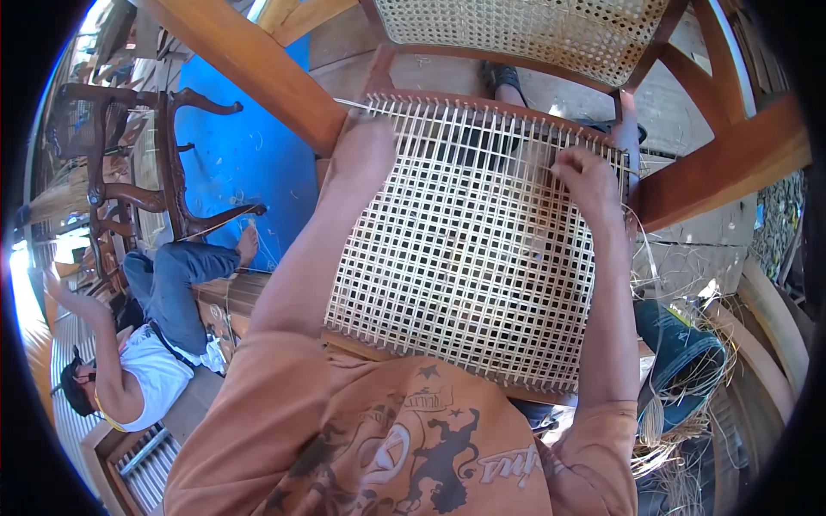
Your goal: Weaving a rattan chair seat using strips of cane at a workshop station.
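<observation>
A wooden chair seat with a woven cane mesh (456,258) lies in front of me, its squares tight near me and its far rows looser, with mostly lengthwise strands. My left hand (366,148) is at the seat's far left corner, its fingers smeared by motion, so its grip is unclear. A pale cane strand (351,104) shows just past it. Over the far right of the mesh, my right hand (590,179) has thumb and forefinger pinched together; what is between them is too small to make out. Short cane ends or pegs line the far rail (508,110).
The chair's caned backrest (516,26) rises beyond the seat. Wooden beams (258,73) (731,163) flank it. At right, a dark green bucket (684,353) lies among loose cane strands. At left, a person (155,370) sits near a carved chair frame (172,163) and blue sheet (288,163).
</observation>
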Motion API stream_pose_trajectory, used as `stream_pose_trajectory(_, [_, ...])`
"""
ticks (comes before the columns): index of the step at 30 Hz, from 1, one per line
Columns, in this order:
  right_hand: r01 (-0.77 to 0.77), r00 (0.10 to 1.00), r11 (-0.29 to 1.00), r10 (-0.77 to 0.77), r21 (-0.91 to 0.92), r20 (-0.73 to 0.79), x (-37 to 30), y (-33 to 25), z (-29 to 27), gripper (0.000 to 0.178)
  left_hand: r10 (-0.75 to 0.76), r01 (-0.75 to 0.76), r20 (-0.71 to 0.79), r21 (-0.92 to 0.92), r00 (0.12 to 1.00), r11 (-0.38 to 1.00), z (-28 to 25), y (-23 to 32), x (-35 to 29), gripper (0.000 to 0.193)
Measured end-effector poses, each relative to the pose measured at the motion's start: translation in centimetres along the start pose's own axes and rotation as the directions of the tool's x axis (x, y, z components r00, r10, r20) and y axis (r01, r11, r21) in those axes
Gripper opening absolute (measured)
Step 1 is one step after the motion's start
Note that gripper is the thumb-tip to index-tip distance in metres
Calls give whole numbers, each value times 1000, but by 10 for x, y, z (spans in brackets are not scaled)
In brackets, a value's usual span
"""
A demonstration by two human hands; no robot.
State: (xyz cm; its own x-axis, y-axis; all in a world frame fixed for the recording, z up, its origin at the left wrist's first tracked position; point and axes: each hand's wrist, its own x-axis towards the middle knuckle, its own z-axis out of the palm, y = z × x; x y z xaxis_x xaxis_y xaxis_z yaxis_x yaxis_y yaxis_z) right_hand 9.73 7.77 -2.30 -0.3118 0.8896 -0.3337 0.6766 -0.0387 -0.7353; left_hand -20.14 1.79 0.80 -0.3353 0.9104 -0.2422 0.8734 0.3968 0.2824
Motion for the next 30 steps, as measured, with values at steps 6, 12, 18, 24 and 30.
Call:
stream_pose_trajectory(6, [177,898,966,-238,-190,-369,52,-5,20,18,247,-172,-337,237,909,956,1,11,-35,21])
stream_pose_trajectory(12, [224,946,915,-287,-337,-152,70,-14,26,18,455,-455,-41,-6,890,890,51,93,-41,38])
stream_pose_trajectory(18, [200,959,841,-274,-502,-76,71,-20,29,18,414,-409,-64,82,908,909,82,112,-12,51])
stream_pose_trajectory(24, [217,946,858,-303,-465,-118,75,-9,29,17,440,-427,-84,141,894,893,92,117,-11,57])
stream_pose_trajectory(30, [150,961,822,-253,-549,-116,73,-13,39,18,411,-404,-1,189,911,895,86,121,-9,60])
